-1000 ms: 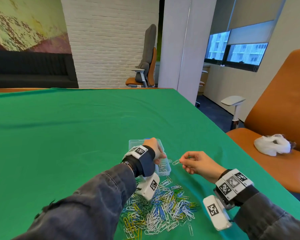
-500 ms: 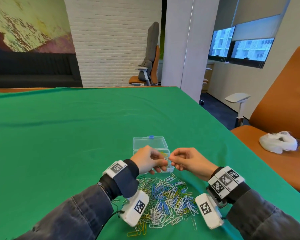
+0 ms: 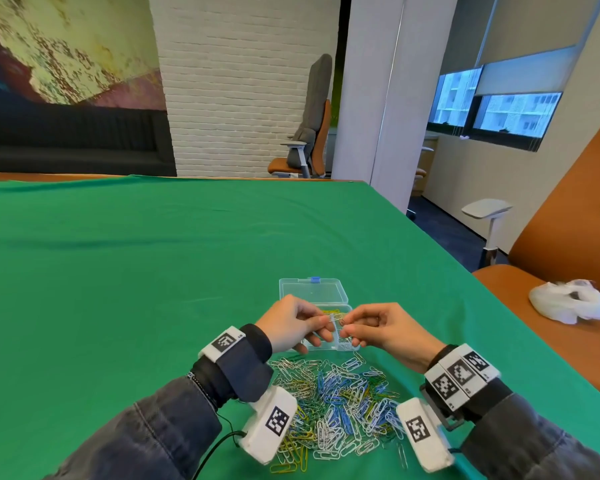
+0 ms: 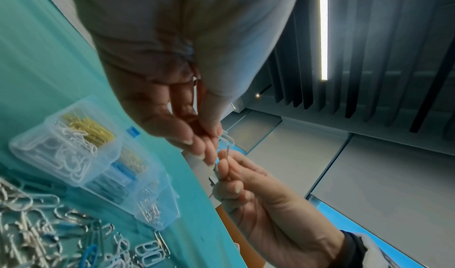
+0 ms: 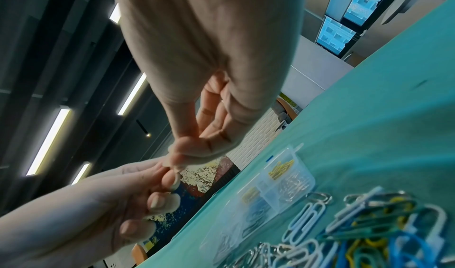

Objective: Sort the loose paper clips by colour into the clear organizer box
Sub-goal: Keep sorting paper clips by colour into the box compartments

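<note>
Nearest to me on the green table cloth (image 3: pixel 118 289) lies the heap of loose paper clips (image 3: pixel 336 403), white, silver, blue, yellow and green all tangled together, spread between my two wrists and the white camera units strapped under them. Just past the heap I hold both hands up off the cloth, fingertips nearly meeting. My left hand (image 3: pixel 291 325) has its thumb and fingers curled in a pinch on a white paper clip (image 4: pixel 227 137), and my right hand (image 3: pixel 385 330) pinches a thin silver paper clip (image 4: pixel 227 155) between thumb and forefinger, its other fingers curled under. In the left wrist view the two clips touch end to end; whether they are hooked into each other I cannot tell. Directly below and behind my fingers sits the clear organizer box (image 3: pixel 314 299), resting on the cloth and touching the far edge of the heap, its lid open and lying flat on the far side with a small blue latch (image 3: pixel 314 279) at its outer edge. Its compartments already hold sorted clips: yellow ones in a far cell, white ones beside them, blue ones in a middle cell and silver ones in a near one. Farther off to my right a crumpled white plastic bag (image 3: pixel 568 304) lies on the seat of an orange chair (image 3: pixel 568 237).
</note>
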The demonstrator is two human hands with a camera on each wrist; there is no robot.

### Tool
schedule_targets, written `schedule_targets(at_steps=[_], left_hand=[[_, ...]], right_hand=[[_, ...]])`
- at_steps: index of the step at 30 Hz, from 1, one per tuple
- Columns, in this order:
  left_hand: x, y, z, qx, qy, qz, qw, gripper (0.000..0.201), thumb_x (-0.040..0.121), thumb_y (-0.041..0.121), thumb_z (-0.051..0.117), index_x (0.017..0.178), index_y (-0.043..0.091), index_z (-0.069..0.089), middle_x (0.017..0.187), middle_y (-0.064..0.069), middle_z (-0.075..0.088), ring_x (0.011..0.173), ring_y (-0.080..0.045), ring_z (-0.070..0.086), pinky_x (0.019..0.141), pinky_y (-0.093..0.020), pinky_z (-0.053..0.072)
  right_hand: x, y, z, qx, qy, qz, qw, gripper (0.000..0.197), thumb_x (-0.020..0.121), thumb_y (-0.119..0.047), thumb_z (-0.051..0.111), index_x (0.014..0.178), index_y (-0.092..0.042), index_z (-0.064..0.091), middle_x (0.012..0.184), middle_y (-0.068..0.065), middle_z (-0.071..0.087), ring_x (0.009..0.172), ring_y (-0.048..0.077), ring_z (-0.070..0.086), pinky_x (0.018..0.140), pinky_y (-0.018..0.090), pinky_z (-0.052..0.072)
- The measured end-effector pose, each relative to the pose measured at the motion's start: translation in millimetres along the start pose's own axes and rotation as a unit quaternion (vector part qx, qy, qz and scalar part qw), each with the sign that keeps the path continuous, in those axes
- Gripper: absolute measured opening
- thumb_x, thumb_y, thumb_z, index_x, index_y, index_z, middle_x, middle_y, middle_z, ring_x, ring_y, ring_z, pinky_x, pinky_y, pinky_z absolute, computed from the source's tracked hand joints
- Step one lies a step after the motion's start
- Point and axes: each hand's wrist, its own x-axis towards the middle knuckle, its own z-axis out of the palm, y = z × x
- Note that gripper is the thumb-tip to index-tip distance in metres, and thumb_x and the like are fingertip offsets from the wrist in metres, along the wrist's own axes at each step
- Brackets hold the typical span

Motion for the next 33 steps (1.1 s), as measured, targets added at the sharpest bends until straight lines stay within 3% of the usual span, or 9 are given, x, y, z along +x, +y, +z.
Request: schedule_targets(at_steps=[6, 11, 15, 20, 22, 27, 30, 33], left_hand=[[-0.2, -1.1, 4.7, -0.004, 0.046, 0.012, 0.999, 0.017, 0.097, 0.017, 0.056, 0.097, 0.011, 0.071, 0.081, 0.001, 0.072, 0.062, -0.005, 0.06, 0.048, -0.017, 0.05], [-0.8, -1.2, 6.5, -0.028, 0.052, -0.001, 0.998, 0.016, 0.096, 0.02, 0.058, 0.101, 0.012, 0.071, 0.091, -0.003, 0.071, 0.07, -0.005, 0.063, 0.05, -0.018, 0.052], [-1.6, -0.5, 6.7, -0.09, 0.033, -0.021, 0.995, 0.015, 0.095, 0.021, 0.059, 0.099, 0.013, 0.071, 0.092, -0.001, 0.072, 0.075, -0.009, 0.067, 0.055, -0.021, 0.056], [-3.6, 1.4, 8.0, -0.156, 0.007, -0.031, 0.987, 0.019, 0.095, 0.021, 0.059, 0.105, 0.01, 0.07, 0.092, -0.003, 0.075, 0.072, -0.009, 0.069, 0.056, -0.022, 0.056], [-3.3, 0.2, 9.8, -0.162, 0.0, -0.033, 0.986, 0.021, 0.095, 0.021, 0.059, 0.108, 0.008, 0.07, 0.092, -0.004, 0.075, 0.072, -0.009, 0.069, 0.055, -0.022, 0.055], [-2.5, -1.2, 14.6, -0.156, -0.015, -0.031, 0.987, 0.024, 0.095, 0.021, 0.06, 0.111, 0.006, 0.068, 0.094, -0.002, 0.074, 0.074, -0.01, 0.069, 0.058, -0.023, 0.057], [-2.7, -1.3, 17.3, -0.15, -0.021, -0.026, 0.988, 0.028, 0.09, 0.022, 0.066, 0.112, 0.004, 0.065, 0.092, 0.0, 0.074, 0.073, -0.01, 0.069, 0.059, -0.023, 0.057], [-2.2, -2.8, 16.4, -0.113, -0.01, -0.016, 0.993, 0.02, 0.09, 0.024, 0.066, 0.101, 0.007, 0.067, 0.084, 0.003, 0.073, 0.068, -0.008, 0.067, 0.057, -0.023, 0.057]], right_hand=[[-0.6, 0.6, 12.4, 0.023, 0.01, 0.002, 1.0, 0.018, 0.08, 0.003, 0.069, 0.089, -0.001, 0.053, 0.074, 0.02, 0.07, 0.056, 0.019, 0.065, 0.057, 0.023, 0.054], [-2.5, -1.3, 21.2, 0.002, 0.019, 0.0, 1.0, 0.019, 0.082, -0.001, 0.069, 0.09, 0.0, 0.051, 0.084, 0.027, 0.071, 0.057, 0.024, 0.068, 0.055, 0.025, 0.057], [-4.3, -8.2, 18.7, -0.087, 0.039, -0.014, 0.995, 0.023, 0.082, -0.011, 0.074, 0.088, 0.004, 0.057, 0.077, 0.021, 0.072, 0.052, 0.027, 0.067, 0.048, 0.027, 0.054], [-3.0, -19.0, 11.5, -0.159, 0.078, -0.079, 0.981, 0.02, 0.084, -0.018, 0.073, 0.084, -0.001, 0.063, 0.074, 0.016, 0.068, 0.044, 0.023, 0.058, 0.04, 0.025, 0.046], [-1.9, -19.4, 11.1, -0.182, 0.076, -0.085, 0.977, 0.015, 0.085, -0.017, 0.071, 0.081, -0.004, 0.065, 0.073, 0.015, 0.067, 0.045, 0.019, 0.056, 0.04, 0.025, 0.043], [0.4, -21.0, 12.4, -0.214, 0.079, -0.07, 0.971, 0.015, 0.088, -0.015, 0.068, 0.079, -0.003, 0.064, 0.057, -0.005, 0.06, 0.043, 0.015, 0.051, 0.04, 0.023, 0.04], [0.8, -25.4, 14.6, -0.214, 0.064, -0.065, 0.973, 0.015, 0.089, -0.015, 0.066, 0.079, -0.005, 0.064, 0.055, -0.006, 0.06, 0.044, 0.015, 0.051, 0.041, 0.023, 0.041], [1.3, -28.5, 15.6, -0.222, 0.061, -0.061, 0.971, 0.016, 0.09, -0.015, 0.064, 0.079, -0.005, 0.063, 0.056, -0.005, 0.059, 0.044, 0.014, 0.049, 0.041, 0.023, 0.04]])
